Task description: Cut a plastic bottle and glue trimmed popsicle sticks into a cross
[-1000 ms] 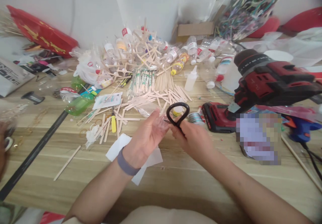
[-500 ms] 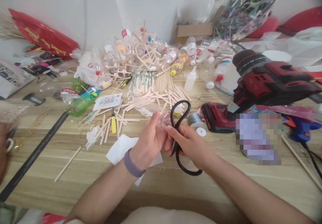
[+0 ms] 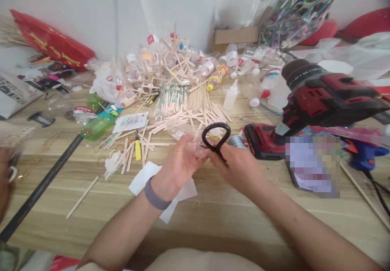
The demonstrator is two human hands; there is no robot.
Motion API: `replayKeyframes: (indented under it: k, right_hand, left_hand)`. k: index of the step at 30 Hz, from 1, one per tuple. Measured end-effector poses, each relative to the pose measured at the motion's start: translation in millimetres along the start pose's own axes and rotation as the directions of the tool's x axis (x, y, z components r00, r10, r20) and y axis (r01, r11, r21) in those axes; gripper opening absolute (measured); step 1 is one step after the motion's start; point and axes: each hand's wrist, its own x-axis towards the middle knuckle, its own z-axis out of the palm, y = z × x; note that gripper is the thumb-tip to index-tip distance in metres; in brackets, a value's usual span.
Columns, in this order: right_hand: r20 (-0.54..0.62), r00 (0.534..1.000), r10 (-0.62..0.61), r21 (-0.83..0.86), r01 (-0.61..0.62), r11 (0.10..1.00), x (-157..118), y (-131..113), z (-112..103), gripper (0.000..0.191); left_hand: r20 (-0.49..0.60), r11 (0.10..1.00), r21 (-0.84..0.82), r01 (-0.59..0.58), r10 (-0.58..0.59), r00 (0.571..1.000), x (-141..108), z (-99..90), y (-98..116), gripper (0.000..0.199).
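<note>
My left hand (image 3: 179, 163), with a purple band on its wrist, is closed around a clear, crinkled plastic piece (image 3: 178, 129) that looks like part of a bottle. My right hand (image 3: 236, 163) grips a pair of scissors (image 3: 203, 136) with large black handles. One handle loop stands up above the fingers, and the blades are mostly hidden between the hands, close against the plastic. Under my left wrist lie white paper sheets (image 3: 144, 180) on the wooden table (image 3: 122, 226).
Craft sticks (image 3: 173, 100) and plastic bottles (image 3: 209, 66) are heaped at the back. A red cordless drill (image 3: 329, 100) stands on the right, near a blue glue gun (image 3: 362, 157). A yellow-handled tool (image 3: 138, 150) lies left of my hands. Another person's hand (image 3: 4, 173) shows at the left edge.
My right hand has turned the scissors: the lower handle loop and the dark blade seen before are now hidden. The scissors have come closer to the plastic in my left hand.
</note>
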Motion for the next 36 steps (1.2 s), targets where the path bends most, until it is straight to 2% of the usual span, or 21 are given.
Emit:
replayKeyframes:
  k: [6,9,12,17,24,30,33,36]
  right_hand:
    - [-0.131,0.986,-0.106,-0.071,0.097,0.993,-2.7,2.2,8.8,0.044]
    - [-0.197,0.972,-0.126,-0.094,0.109,0.99,-2.9,1.8,10.6,0.05]
    - [-0.274,0.954,-0.124,-0.116,0.095,0.989,-2.0,0.9,10.3,0.053]
    - [-0.326,0.927,-0.187,-0.08,0.169,0.982,-1.1,-0.1,9.4,0.052]
    - [-0.303,0.936,-0.179,-0.068,0.166,0.984,-1.8,0.5,9.4,0.051]
    - [-0.253,0.962,-0.1,-0.058,0.088,0.994,-4.1,-0.9,15.7,0.057]
    - [-0.154,0.988,-0.002,0.08,0.014,0.997,-7.1,-4.9,19.3,0.048]
    - [-0.041,0.996,0.079,0.271,-0.065,0.96,-9.4,-10.7,21.8,0.037]
  left_hand:
    - [0.015,0.999,-0.045,0.009,-0.009,1.0,-1.2,2.2,0.4,0.021]
    - [0.014,0.998,-0.067,-0.007,0.008,1.0,-1.4,4.0,-0.3,0.02]
    - [-0.035,0.995,-0.095,-0.008,0.005,0.999,-2.8,7.4,0.9,0.021]
    - [-0.092,0.997,-0.069,0.017,-0.023,0.996,-6.8,13.4,2.5,0.026]
    - [-0.062,0.995,-0.095,0.015,-0.021,0.998,-4.9,11.5,-2.0,0.03]
    - [-0.077,0.995,-0.099,-0.005,-0.003,0.997,-3.7,10.9,-5.5,0.034]
    - [-0.063,0.995,-0.086,-0.042,0.037,0.997,-3.3,10.3,-8.4,0.033]
    - [-0.033,0.997,-0.019,-0.07,0.069,0.997,-3.2,8.9,-11.9,0.038]
